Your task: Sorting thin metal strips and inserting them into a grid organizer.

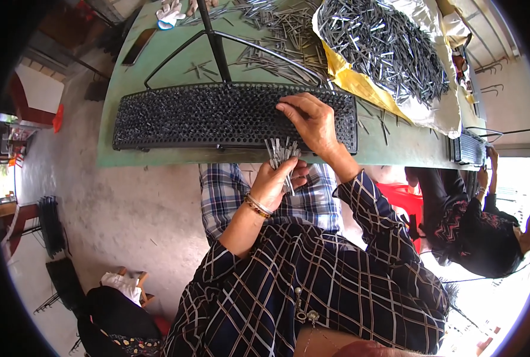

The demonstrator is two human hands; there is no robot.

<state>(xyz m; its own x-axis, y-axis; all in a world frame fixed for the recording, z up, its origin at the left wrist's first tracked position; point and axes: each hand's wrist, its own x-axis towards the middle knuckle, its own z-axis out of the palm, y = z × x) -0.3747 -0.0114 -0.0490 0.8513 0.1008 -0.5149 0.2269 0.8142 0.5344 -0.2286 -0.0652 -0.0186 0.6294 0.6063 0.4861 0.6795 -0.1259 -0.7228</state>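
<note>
A long black perforated rack (181, 119) lies along the table's near edge, its face full of small round holes. Thin metal strips (281, 152) stick up as a loose bundle from my left hand (280, 178), whose fingers are closed round them just below the rack's near edge. Over the right part of the rack is my right hand (315, 122), thumb and fingers pinched together close to the holes. Whatever sits in that pinch, if anything, is too small to make out. A black rod frame (211, 44) rises from the rack's far side.
On the green table (109, 128), a white and yellow sack (360, 83) holds a heap of dark strips (384, 44). Loose strips (283, 27) are scattered behind the rack. A phone (138, 46) and glove (169, 13) lie far left. At right, a person (479, 238) works at another rack (470, 149).
</note>
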